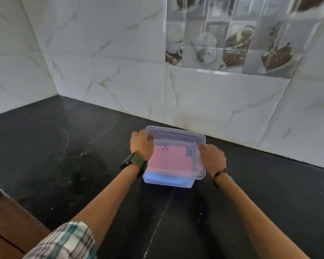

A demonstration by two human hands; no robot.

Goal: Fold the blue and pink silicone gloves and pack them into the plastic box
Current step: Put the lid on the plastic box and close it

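A clear plastic box (pixel 192 181) stands on the black counter near the back wall. Inside it lies the folded pink glove (pixel 169 158) on top of the folded blue glove (pixel 163 178), whose edge shows along the box's near side. A clear lid (pixel 178 134) rests over the box, shifted toward the wall and not seated flush. My left hand (pixel 141 145) grips the lid's left edge, fingers curled over it. My right hand (pixel 212 157) holds the lid and box at the right side.
The black counter (pixel 64 156) runs left and toward me, with a water streak at the left. A white tiled wall (pixel 213 101) rises just behind the box. A brown wooden surface (pixel 9 221) sits at the lower left below the counter edge.
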